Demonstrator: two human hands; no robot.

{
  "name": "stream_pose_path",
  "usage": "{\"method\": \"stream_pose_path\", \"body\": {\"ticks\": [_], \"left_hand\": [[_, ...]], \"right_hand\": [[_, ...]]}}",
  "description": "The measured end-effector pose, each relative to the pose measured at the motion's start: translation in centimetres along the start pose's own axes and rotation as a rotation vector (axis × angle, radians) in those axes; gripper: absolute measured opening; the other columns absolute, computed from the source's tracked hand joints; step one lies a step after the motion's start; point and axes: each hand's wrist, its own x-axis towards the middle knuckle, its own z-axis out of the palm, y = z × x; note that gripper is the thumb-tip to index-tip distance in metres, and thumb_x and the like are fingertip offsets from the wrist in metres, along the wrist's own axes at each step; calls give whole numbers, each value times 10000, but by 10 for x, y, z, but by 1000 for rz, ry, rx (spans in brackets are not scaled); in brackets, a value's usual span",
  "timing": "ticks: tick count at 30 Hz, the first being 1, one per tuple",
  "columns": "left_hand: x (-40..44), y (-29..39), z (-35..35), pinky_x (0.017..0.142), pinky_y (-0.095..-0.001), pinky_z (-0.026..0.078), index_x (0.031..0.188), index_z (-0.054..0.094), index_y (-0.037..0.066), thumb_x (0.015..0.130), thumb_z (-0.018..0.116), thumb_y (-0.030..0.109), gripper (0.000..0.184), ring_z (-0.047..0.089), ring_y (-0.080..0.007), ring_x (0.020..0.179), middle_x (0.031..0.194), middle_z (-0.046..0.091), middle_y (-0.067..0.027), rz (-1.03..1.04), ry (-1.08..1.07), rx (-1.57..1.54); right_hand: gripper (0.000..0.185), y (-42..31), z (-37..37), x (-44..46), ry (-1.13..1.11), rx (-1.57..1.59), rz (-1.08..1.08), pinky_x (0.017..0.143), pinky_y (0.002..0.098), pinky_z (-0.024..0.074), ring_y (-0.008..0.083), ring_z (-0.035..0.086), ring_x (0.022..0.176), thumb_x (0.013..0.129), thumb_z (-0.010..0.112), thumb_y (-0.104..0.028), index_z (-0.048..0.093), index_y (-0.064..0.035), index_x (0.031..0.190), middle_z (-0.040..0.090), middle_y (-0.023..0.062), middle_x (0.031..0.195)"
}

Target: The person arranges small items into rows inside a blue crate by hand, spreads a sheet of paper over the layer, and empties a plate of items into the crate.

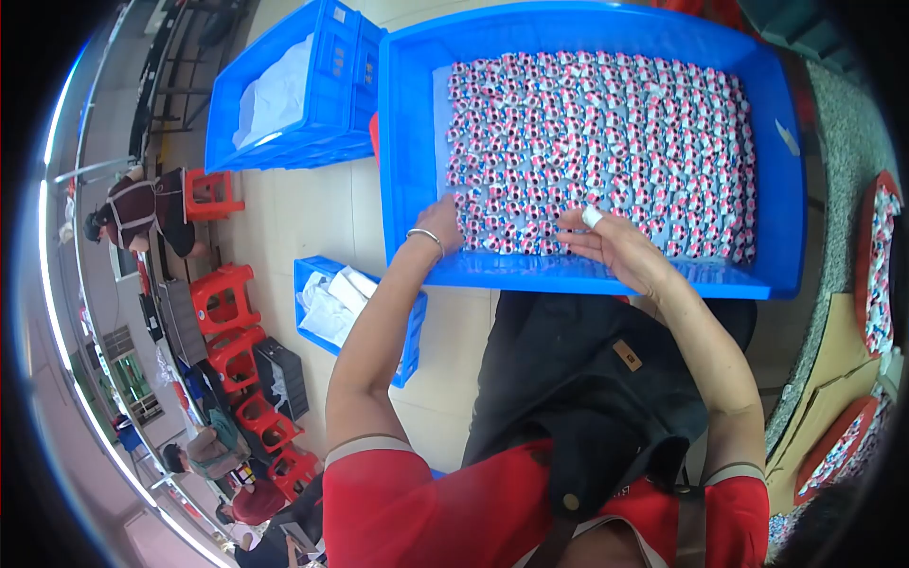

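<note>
A large blue bin (402, 142) lies in front of me, with many small white, pink and dark pieces (578, 142) set in rows on a pale sheet inside it. My left hand (441, 223), with a bangle at the wrist, reaches over the near left corner and touches the pieces at the edge of the rows; its fingertips are partly hidden. Over the near middle of the rows is my right hand (611, 244), palm partly turned up, fingers apart, a white wrap on one finger. Nothing shows in its grasp.
Blue crates with white material stand at the upper left (355, 104) and below the bin's left side (407, 346). Red stools (225, 298) and several seated people are farther left. Red trays of pieces (864, 275) lie at the right.
</note>
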Motion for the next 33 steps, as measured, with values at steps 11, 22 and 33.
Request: {"method": "stream_pose_path", "body": {"ticks": [11,22,33], "left_hand": [[62,1,5,1074,-393,287,1336,237,-103,753,453,25,635,320,-422,1277,1358,325,-311,121,270,-506],[86,11,-21,1092,-388,267,1357,266,-59,737,478,1,657,324,-382,1295,1380,348,-259,23,455,-530],[97,16,-21,1096,-365,246,1366,249,-66,737,439,-37,657,282,-369,1319,1410,282,-270,95,586,-638]], "right_hand": [[455,0,1,1,33,9,7,1008,344,372,232,510,1158,968,411,-351,487,14,1229,510,124,1242],[451,2,-2,3,22,30,4,1006,347,375,241,502,1172,972,410,-337,460,10,1254,489,131,1269],[457,-1,-1,-1,23,44,-14,1010,346,371,241,494,1189,979,393,-341,446,13,1263,477,142,1280]]}}
